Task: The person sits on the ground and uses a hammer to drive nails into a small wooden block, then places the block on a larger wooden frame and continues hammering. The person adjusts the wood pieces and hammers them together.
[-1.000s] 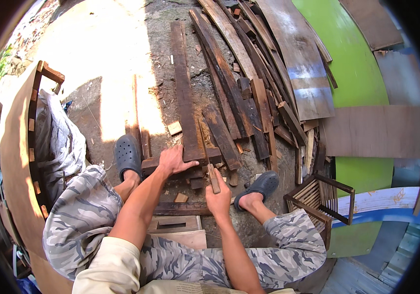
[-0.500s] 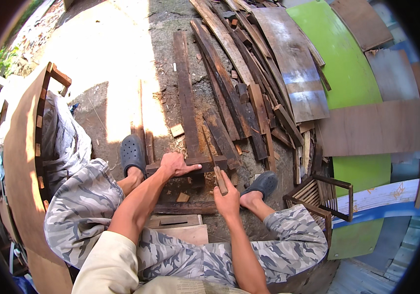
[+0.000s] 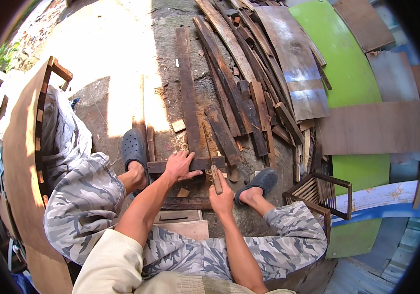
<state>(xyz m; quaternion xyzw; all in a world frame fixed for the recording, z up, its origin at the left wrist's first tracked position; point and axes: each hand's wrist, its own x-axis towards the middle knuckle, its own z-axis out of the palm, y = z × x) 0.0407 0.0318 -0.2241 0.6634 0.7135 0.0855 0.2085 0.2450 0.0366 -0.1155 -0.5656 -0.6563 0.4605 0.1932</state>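
Note:
A short dark wooden beam (image 3: 157, 167) lies crosswise in front of me, over the near end of a long dark plank (image 3: 186, 93). My left hand (image 3: 177, 167) rests on the beam, fingers spread and thumb pointing right. Closed around the wooden handle of a handsaw (image 3: 217, 180) is my right hand (image 3: 222, 200), just on the near side of the beam's right part. The thin saw blade, seen nearly edge-on, runs away from me across the beam; how deep it sits in the wood I cannot tell.
My feet in dark clogs (image 3: 134, 149) flank the beam. Long boards (image 3: 220, 73) are piled ahead to the right, beside green panels (image 3: 352, 73). A slatted wooden frame (image 3: 318, 196) stands at right, a large brown panel (image 3: 21, 147) at left. Offcuts (image 3: 178, 126) and sawdust litter the concrete.
My left hand's fingers have spread from a more curled pose with one digit pointing right. My right hand and the saw have shifted slightly left and toward me.

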